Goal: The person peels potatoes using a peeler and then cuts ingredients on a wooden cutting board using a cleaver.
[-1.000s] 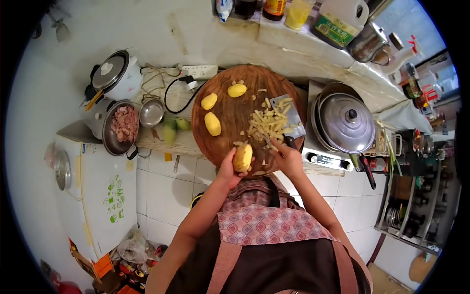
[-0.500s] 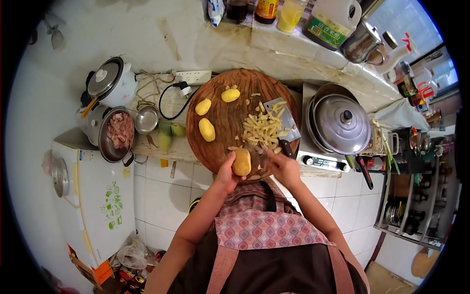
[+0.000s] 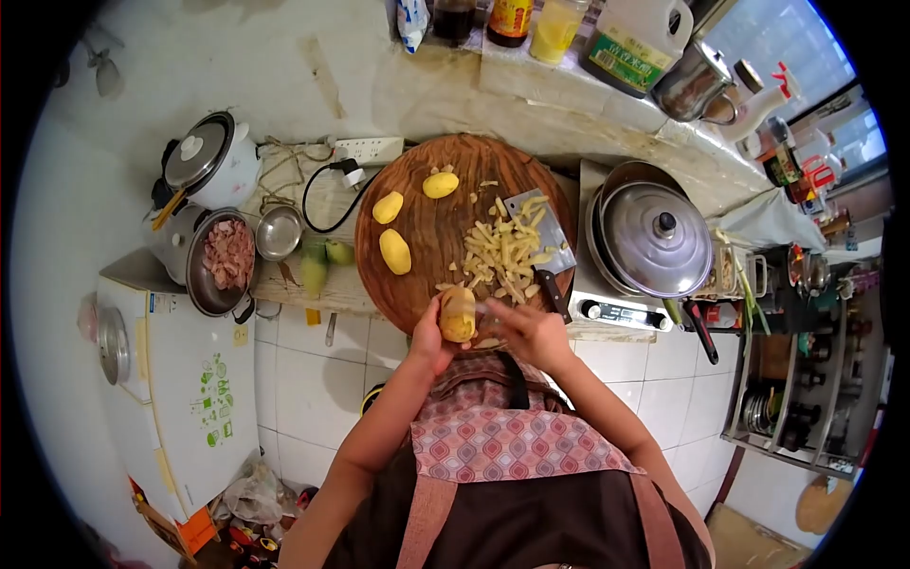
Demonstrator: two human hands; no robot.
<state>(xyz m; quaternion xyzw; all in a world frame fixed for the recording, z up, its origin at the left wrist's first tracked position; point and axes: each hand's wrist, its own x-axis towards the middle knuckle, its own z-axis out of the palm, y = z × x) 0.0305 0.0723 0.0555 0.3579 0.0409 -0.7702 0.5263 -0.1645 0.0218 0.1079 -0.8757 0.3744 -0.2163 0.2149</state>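
Observation:
My left hand is wrapped round a potato with patches of brown skin and paler yellow flesh, over the near edge of the round wooden board. Just right of the potato, my right hand has its fingers curled together. They are smeared by motion, and I cannot tell what small thing is in them. Beyond the hands, a heap of cut potato strips lies partly over a cleaver on the board. A peeled potato lies at the left, with two more behind it.
Right of the board, a lidded pan stands on a cooker, its handle jutting toward me. At the left are a pan of cut meat, a small metal bowl and a rice cooker. Bottles line the back ledge.
My right hand has moved left, closer to the potato, and its fingers have shifted. My left hand keeps its hold. The whole view has slid slightly.

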